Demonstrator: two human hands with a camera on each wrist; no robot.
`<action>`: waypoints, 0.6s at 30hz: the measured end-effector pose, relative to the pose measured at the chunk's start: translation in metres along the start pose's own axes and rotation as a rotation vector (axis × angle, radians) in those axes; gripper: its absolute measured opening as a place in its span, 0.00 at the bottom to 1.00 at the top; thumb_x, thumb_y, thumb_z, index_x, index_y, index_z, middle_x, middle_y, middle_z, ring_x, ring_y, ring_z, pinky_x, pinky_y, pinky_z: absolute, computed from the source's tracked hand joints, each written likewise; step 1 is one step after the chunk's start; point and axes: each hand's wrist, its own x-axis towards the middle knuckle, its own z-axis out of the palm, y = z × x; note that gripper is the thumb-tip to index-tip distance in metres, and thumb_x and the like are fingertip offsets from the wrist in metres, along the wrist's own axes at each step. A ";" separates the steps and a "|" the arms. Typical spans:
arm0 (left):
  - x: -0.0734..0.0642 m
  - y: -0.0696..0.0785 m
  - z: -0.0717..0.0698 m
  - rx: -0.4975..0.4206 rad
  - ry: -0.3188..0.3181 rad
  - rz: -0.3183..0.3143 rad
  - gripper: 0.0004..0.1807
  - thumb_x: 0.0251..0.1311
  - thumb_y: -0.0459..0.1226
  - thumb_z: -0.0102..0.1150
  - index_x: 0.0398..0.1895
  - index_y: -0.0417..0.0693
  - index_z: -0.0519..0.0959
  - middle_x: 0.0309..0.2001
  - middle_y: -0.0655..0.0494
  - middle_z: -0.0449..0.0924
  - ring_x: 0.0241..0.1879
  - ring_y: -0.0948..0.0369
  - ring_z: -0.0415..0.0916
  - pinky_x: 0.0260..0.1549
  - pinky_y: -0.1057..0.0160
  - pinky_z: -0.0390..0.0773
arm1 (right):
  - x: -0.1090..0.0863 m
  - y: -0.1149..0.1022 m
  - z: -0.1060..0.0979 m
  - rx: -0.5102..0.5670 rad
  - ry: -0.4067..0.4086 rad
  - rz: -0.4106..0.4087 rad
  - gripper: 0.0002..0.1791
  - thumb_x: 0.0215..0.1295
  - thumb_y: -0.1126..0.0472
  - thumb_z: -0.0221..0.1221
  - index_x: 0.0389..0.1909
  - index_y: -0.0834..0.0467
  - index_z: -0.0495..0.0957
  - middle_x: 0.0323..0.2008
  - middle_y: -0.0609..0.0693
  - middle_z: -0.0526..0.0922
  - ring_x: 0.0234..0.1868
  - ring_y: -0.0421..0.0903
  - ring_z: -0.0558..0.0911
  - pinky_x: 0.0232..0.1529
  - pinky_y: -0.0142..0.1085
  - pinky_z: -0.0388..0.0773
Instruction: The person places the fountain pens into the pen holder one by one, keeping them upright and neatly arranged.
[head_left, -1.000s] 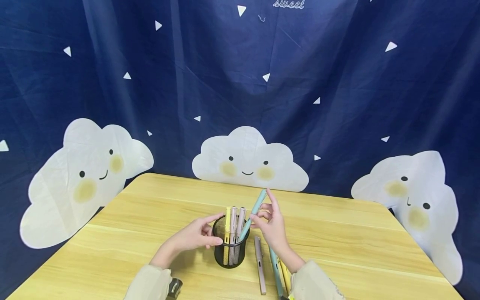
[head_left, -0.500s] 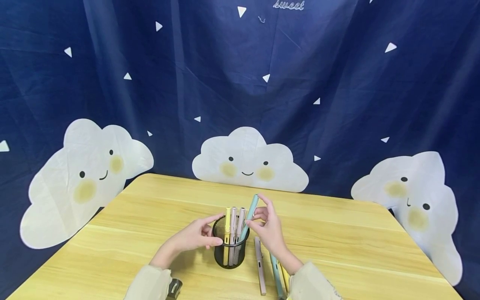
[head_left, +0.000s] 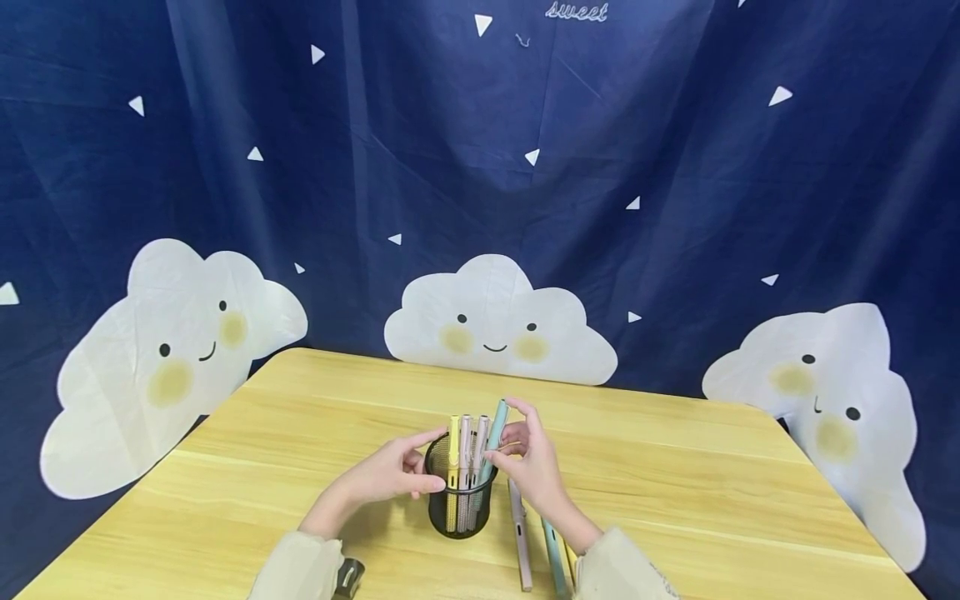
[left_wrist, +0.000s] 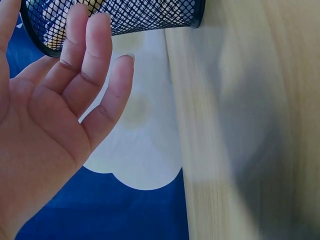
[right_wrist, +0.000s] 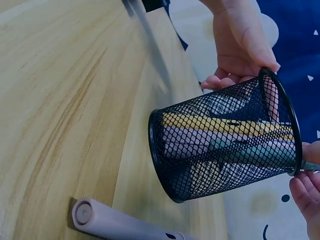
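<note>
My left hand (head_left: 386, 473) steadies a black mesh pen holder (right_wrist: 210, 175), its thumb and index finger on opposite sides of the rim. In the left wrist view its other fingers lie loosely along the mesh. My right hand (head_left: 534, 462) pinches a teal pen (head_left: 498, 423) between thumb and fingers, the index fingertip at its top end. The teal pen's lower part is inside the holder, leaning slightly right. Beside it in the holder stand a yellow pen (head_left: 453, 442) and two pale mauve pens (head_left: 466, 435).
Right of the holder, another mauve pen (head_left: 521, 542) and a second teal pen (head_left: 553, 557) lie on the wooden table (head_left: 300, 417). A yellow pen (head_left: 571, 562) is partly hidden by the right sleeve. A small black object (head_left: 348, 577) sits by the left sleeve. Behind hangs a blue cloud-print curtain (head_left: 450, 167).
My right hand has moved down and left, lowering the teal pen deeper into the holder and bringing it more upright. The left hand and the holder have stayed in place.
</note>
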 end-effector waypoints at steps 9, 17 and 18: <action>0.000 0.003 0.000 0.011 0.001 0.011 0.42 0.52 0.39 0.62 0.66 0.35 0.52 0.15 0.58 0.69 0.19 0.45 0.71 0.16 0.71 0.66 | -0.001 -0.001 0.000 -0.001 -0.008 0.000 0.34 0.42 0.77 0.64 0.53 0.65 0.64 0.28 0.55 0.75 0.29 0.51 0.76 0.34 0.36 0.76; -0.001 0.002 0.000 -0.007 0.002 0.002 0.42 0.52 0.38 0.62 0.66 0.36 0.52 0.15 0.57 0.69 0.19 0.48 0.72 0.16 0.70 0.67 | -0.003 -0.026 -0.001 0.001 -0.008 -0.006 0.27 0.42 0.81 0.61 0.47 0.71 0.66 0.26 0.60 0.74 0.27 0.51 0.75 0.33 0.37 0.76; -0.001 0.002 0.000 -0.011 0.001 0.004 0.42 0.52 0.38 0.62 0.66 0.36 0.52 0.15 0.57 0.69 0.19 0.48 0.72 0.16 0.70 0.67 | -0.003 -0.029 -0.001 -0.006 -0.007 -0.003 0.26 0.43 0.80 0.61 0.47 0.71 0.67 0.26 0.61 0.74 0.28 0.51 0.75 0.33 0.37 0.76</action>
